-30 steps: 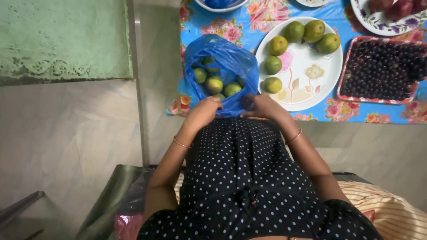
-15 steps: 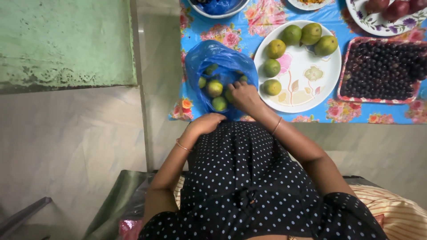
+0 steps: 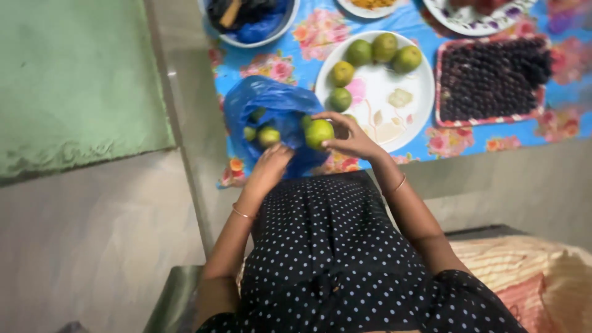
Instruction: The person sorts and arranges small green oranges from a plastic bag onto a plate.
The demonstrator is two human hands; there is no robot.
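Inside blue bag [image 3: 271, 105], green fruits [image 3: 269, 135]; plate [image 3: 413, 92] holds more.

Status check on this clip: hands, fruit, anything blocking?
Right hand shut on green fruit, lifted over blue bag. Left hand grips bag's near edge. White plate beside bag; nothing blocking.

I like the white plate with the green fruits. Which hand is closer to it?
Right. The right hand, holding a green fruit, is over the edge of the white plate; the left hand grips the blue bag, farther off.
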